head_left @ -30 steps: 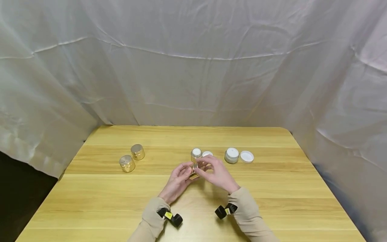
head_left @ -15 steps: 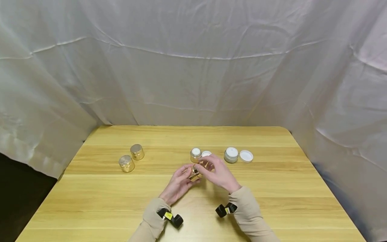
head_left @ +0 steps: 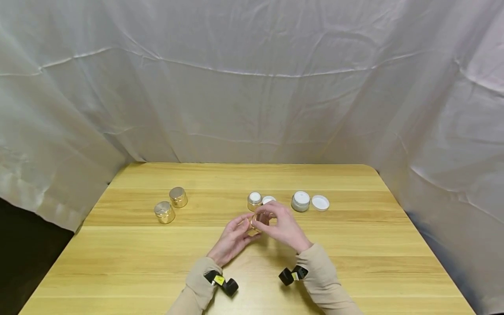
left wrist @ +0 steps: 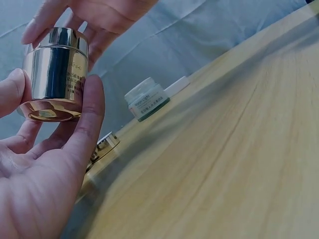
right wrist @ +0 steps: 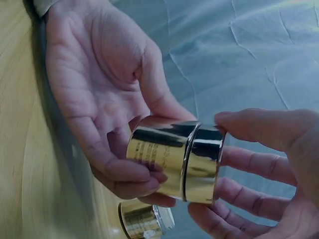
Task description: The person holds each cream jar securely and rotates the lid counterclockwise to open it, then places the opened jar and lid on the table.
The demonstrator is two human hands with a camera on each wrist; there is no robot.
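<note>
A small gold jar is held on its side above the middle of the table, between both hands. My left hand grips the jar's body with thumb and fingers curled round it. My right hand pinches the gold lid with its fingertips. The lid sits on the jar. In the left wrist view the jar shows its gold base, with my left hand's fingers beside it and my right hand's fingers over the lid.
Two closed gold jars stand at the left. Behind the hands are a lidless gold jar, a small white cap, a frosted jar and a white lid. White cloth surrounds the wooden table.
The jar between the hands has turned and tilted a little. Both hands stay in the same place over the table's middle.
</note>
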